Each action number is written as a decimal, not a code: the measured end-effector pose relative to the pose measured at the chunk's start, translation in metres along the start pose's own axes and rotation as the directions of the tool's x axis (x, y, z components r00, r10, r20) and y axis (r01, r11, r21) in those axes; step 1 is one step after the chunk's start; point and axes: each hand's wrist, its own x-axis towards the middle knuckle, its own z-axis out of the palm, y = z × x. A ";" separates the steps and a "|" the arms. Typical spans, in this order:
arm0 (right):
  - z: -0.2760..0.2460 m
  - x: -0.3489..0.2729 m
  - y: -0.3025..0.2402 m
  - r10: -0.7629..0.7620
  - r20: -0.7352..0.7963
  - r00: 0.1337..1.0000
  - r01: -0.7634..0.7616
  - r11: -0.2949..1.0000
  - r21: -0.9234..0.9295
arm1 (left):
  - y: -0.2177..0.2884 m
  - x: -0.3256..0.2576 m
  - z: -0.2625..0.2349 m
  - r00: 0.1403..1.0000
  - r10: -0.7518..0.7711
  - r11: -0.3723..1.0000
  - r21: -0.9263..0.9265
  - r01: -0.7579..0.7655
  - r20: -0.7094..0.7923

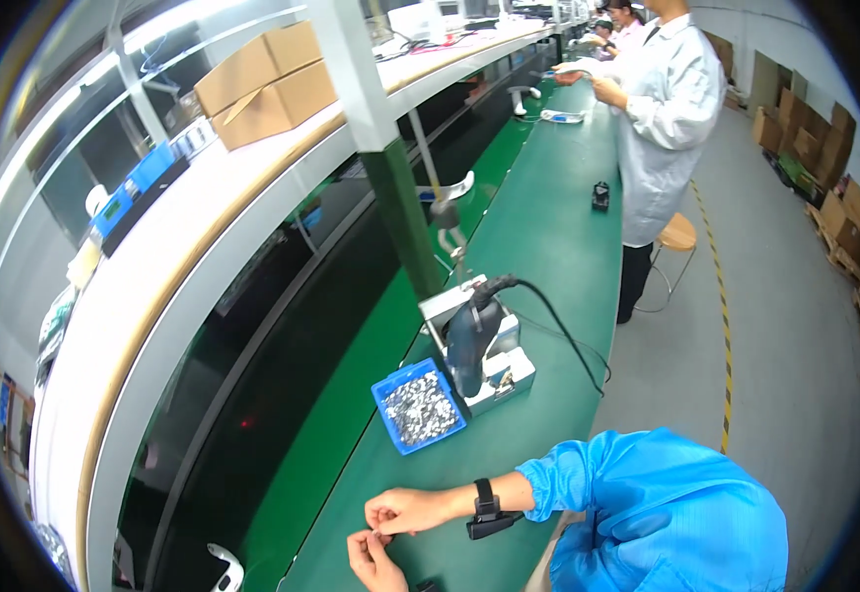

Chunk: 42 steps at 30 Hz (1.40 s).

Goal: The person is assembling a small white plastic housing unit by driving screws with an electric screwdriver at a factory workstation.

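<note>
My right hand [412, 512] reaches in from the right over the green belt, below the blue bin, with a black band on its wrist. Its fingers are pinched together at the tips. Just below it, my left hand [374, 564] comes up from the lower edge, its fingertips also closed and meeting the right ones. Whatever lies between the fingertips is too small to make out. Beyond the hands stands a blue bin [387, 419] full of small silvery metal parts. Beside it a dark corded hand tool [471, 340] rests on a metal box-like stand [501, 383].
The green belt [548, 237] runs away from me, with a small black object [600, 195] on it. A co-worker in a white coat [672, 118] stands farther along, near a wooden stool [677, 233]. Cardboard boxes [270, 84] sit on the shelf behind a green-and-white post [390, 187].
</note>
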 end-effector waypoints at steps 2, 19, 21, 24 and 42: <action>0.000 0.000 0.000 -0.009 0.007 1.000 0.008 1.000 0.013 | -0.018 0.002 -0.004 1.000 -0.010 0.998 -0.067 0.010 0.002; 0.000 -0.001 0.001 -0.031 -0.030 0.999 0.030 0.999 -0.037 | -0.022 0.004 -0.004 1.000 -0.011 1.000 -0.018 0.011 0.022; 0.002 -0.001 0.000 -0.040 -0.026 0.999 0.039 0.999 -0.028 | -0.027 0.003 -0.007 0.999 -0.029 1.000 0.005 0.029 0.017; 0.002 0.009 0.015 -0.095 -0.006 0.995 0.095 0.995 0.020 | -0.038 -0.003 -0.014 0.999 -0.045 0.993 -0.112 0.046 0.016; -0.003 -0.007 -0.028 0.007 -0.175 0.985 0.054 0.937 0.345 | -0.012 0.006 0.010 0.987 0.074 0.739 -0.672 0.043 0.144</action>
